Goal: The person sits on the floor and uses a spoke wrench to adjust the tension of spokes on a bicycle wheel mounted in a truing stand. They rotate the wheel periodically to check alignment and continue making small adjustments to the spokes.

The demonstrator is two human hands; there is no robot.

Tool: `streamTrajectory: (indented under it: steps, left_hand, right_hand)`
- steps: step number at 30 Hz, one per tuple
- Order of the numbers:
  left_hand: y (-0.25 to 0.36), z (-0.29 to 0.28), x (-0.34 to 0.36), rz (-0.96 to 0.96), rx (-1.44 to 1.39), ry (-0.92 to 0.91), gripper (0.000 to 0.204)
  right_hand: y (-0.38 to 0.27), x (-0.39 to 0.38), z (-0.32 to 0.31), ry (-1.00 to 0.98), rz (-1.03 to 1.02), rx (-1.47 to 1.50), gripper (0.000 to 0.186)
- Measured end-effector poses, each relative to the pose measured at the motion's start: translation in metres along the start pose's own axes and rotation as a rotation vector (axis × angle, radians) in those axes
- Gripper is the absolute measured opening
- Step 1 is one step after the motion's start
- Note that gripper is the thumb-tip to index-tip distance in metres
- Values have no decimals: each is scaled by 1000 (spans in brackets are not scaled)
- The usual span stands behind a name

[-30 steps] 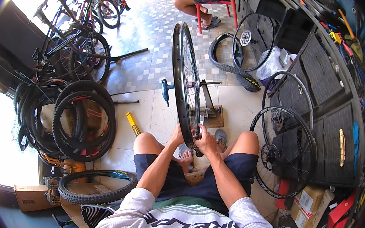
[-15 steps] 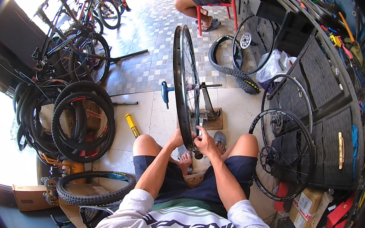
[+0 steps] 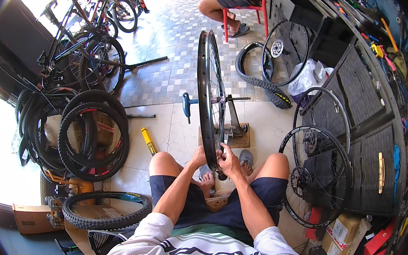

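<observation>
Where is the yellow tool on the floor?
In the head view, the yellow tool lies on the pale floor tiles to the person's left, just beyond their left knee, between the stack of black tyres and the upright wheel.

Bright daylight blows out the left edge; fisheye bends the rim, corners dark, centre sharp.

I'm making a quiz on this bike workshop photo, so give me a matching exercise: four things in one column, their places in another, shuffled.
Things:
1. bicycle wheel
2. yellow tool
3. red chair
4. cardboard box

Places:
A. lower left, by a knobby tyre
B. upright in the truing stand, held by both hands
C. far end, a person seated on it
D. flat on the floor, left of the knee

Pairs: 1-B, 2-D, 3-C, 4-A
</observation>
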State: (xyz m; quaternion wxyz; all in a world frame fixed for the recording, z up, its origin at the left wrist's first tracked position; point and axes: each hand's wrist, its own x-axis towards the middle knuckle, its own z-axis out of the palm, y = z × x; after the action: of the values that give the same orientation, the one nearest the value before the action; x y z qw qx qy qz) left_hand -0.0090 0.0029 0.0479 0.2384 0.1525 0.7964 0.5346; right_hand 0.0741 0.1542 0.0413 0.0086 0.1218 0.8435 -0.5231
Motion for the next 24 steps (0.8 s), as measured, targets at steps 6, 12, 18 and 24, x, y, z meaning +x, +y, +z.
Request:
streamTrajectory:
  steps: [6, 12, 18, 24]
  left_hand:
    - [-23, -4, 7, 21, 81, -15, 40]
    - [-7, 5, 7, -140, 231, 94, 39]
    - [4, -4, 1, 72, 160, -70, 38]
    - [-27, -4, 8, -8, 98, 54, 34]
  right_hand:
    - [-13, -6, 6, 166, -95, -156, 68]
    - [-7, -5, 6, 172, -45, -171, 71]
    - [9, 0, 0, 12, 12, 86, 75]
    - [-20, -6, 8, 107, -27, -99, 76]
